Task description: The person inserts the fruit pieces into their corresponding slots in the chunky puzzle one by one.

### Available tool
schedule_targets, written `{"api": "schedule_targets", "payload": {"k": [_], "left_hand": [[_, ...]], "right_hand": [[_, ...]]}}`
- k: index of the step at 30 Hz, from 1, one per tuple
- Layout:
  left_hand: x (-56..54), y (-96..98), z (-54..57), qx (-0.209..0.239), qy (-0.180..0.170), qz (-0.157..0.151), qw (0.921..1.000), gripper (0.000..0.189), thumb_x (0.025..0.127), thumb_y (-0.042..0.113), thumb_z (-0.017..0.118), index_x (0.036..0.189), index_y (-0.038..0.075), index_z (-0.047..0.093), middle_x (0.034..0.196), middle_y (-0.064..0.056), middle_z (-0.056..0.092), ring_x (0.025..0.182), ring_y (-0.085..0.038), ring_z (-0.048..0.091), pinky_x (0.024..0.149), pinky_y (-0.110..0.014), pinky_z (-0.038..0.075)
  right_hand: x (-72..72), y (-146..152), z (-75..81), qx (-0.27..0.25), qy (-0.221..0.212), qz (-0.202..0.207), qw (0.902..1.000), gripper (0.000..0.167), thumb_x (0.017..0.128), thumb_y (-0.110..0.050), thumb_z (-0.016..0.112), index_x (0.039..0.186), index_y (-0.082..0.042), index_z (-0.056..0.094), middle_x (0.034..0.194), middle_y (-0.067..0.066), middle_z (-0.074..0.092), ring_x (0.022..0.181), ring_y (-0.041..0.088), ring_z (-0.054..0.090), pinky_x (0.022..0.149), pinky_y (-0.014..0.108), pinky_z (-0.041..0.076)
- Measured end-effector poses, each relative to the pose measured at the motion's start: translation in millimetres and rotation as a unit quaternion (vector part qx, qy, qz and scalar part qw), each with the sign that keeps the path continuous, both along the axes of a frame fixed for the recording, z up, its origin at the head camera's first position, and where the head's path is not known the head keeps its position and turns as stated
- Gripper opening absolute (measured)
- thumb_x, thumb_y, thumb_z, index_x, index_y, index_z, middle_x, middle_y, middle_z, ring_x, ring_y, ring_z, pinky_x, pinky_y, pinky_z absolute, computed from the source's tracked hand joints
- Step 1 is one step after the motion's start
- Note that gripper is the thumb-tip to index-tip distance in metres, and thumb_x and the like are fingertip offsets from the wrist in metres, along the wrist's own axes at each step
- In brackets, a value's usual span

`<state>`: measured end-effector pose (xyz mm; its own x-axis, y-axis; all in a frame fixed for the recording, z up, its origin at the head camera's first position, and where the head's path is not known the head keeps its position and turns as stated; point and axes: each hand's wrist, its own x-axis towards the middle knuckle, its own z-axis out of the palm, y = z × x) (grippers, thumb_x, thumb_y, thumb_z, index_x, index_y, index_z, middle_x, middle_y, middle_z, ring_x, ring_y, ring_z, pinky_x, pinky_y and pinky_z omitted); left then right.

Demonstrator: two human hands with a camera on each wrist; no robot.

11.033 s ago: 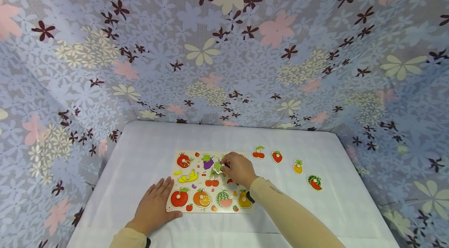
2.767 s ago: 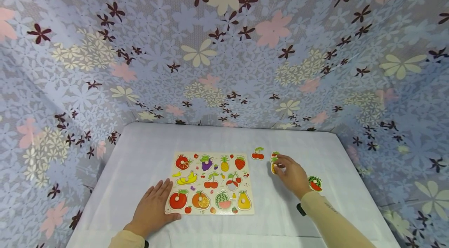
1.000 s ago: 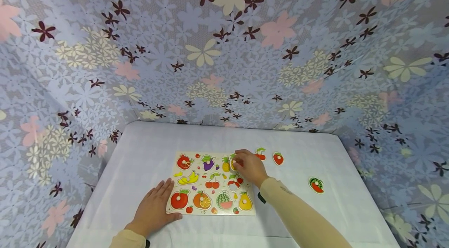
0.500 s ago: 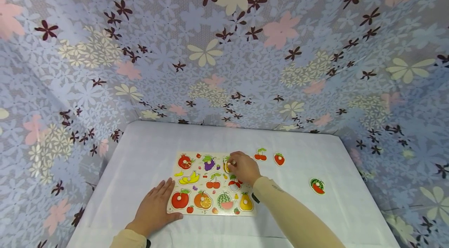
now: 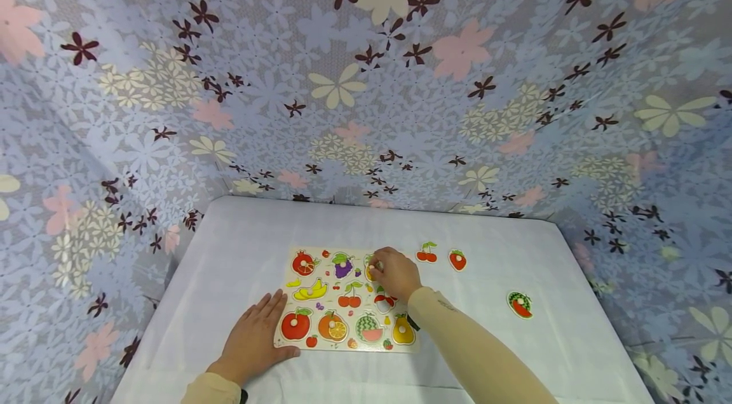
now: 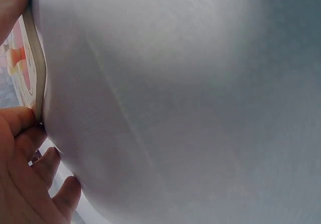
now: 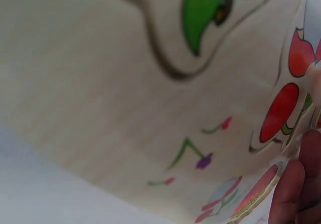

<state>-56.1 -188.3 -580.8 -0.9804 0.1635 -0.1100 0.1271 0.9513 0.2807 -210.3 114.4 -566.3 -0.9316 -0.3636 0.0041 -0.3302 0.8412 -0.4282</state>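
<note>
A wooden fruit puzzle board (image 5: 323,348) lies on the white-covered table. My left hand (image 5: 254,334) rests at its left edge with fingers extended and the thumb along the front corner. In the left wrist view, fingers (image 6: 20,118) touch the board's edge (image 6: 39,73). My right hand (image 5: 396,272) pinches a pineapple puzzle piece (image 5: 368,269) over the pineapple spot in the top row, partly covering it. The strawberry spot beside it is hidden under this hand. In the right wrist view, fingertips (image 7: 288,189) show at the right side, close over the board.
To the board's right lie a cherry piece (image 5: 426,255), a strawberry piece (image 5: 458,260) and a watermelon piece (image 5: 520,305). Knobbed pieces such as the apple (image 5: 295,326) and pear (image 5: 403,331) sit in the board. A flowered cloth (image 5: 343,137) hangs behind the table.
The right hand placed the grape piece, took the pineapple piece from the table's right and carried it left onto the board. Over the last half second it barely shifts. The left hand stays.
</note>
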Motion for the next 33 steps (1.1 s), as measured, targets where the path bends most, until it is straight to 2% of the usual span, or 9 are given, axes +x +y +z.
{"api": "schedule_targets", "payload": {"k": [3, 6, 9, 13, 18, 33], "left_hand": [[0.4, 0.5, 1.8, 0.005, 0.0, -0.003, 1.0, 0.113, 0.068, 0.07, 0.078, 0.152, 0.003, 0.04, 0.158, -0.011, 0.035, 0.145, -0.034, 0.03, 0.114, -0.058, 0.028], [0.8, 0.9, 3.9, 0.011, 0.001, -0.003, 0.9999, 0.112, 0.068, 0.069, 0.078, 0.151, 0.002, 0.041, 0.158, -0.011, 0.036, 0.144, -0.034, 0.03, 0.114, -0.057, 0.028], [1.1, 1.6, 6.6, 0.016, 0.0, -0.003, 0.9999, 0.112, 0.069, 0.068, 0.079, 0.151, 0.002, 0.041, 0.158, -0.011, 0.036, 0.144, -0.034, 0.03, 0.114, -0.057, 0.028], [0.9, 2.1, 8.3, 0.016, -0.005, -0.003, 0.9999, 0.112, 0.069, 0.068, 0.078, 0.151, 0.003, 0.041, 0.158, -0.011, 0.035, 0.144, -0.035, 0.03, 0.114, -0.057, 0.028], [0.5, 2.1, 8.4, 0.011, -0.008, -0.001, 0.9999, 0.113, 0.068, 0.069, 0.078, 0.152, 0.004, 0.04, 0.158, -0.011, 0.035, 0.145, -0.034, 0.03, 0.114, -0.057, 0.028], [0.1, 1.0, 5.6, 0.003, -0.005, -0.005, 1.0, 0.113, 0.068, 0.07, 0.078, 0.151, 0.003, 0.041, 0.158, -0.011, 0.036, 0.144, -0.034, 0.03, 0.113, -0.057, 0.03]], "right_hand": [[0.1, -1.4, 1.1, 0.001, -0.001, 0.001, 1.0, 0.007, 0.094, -0.03, 0.072, 0.09, -0.026, 0.069, 0.124, 0.002, 0.064, 0.066, 0.009, 0.055, 0.058, 0.028, 0.048], [0.3, -2.3, 1.6, 0.005, 0.002, -0.001, 1.0, 0.005, 0.093, -0.029, 0.073, 0.091, -0.025, 0.07, 0.121, 0.002, 0.065, 0.066, 0.008, 0.053, 0.058, 0.027, 0.049], [0.4, -3.2, 1.2, 0.008, 0.006, -0.006, 0.9999, 0.005, 0.093, -0.028, 0.073, 0.093, -0.024, 0.07, 0.121, 0.002, 0.064, 0.072, 0.009, 0.056, 0.064, 0.028, 0.052], [-0.3, -4.5, -0.1, 0.005, 0.007, -0.012, 0.9999, 0.006, 0.093, -0.027, 0.073, 0.091, -0.023, 0.07, 0.125, 0.004, 0.063, 0.089, 0.015, 0.063, 0.078, 0.033, 0.056], [-0.8, -5.6, -1.7, -0.011, 0.005, -0.012, 0.9999, 0.006, 0.092, -0.025, 0.074, 0.09, -0.022, 0.07, 0.128, 0.006, 0.062, 0.104, 0.022, 0.064, 0.09, 0.038, 0.055], [-0.2, -7.5, -5.7, -0.012, 0.011, -0.012, 0.9998, 0.005, 0.093, -0.022, 0.074, 0.094, -0.018, 0.073, 0.123, 0.005, 0.063, 0.1, 0.019, 0.063, 0.088, 0.036, 0.055]]}}
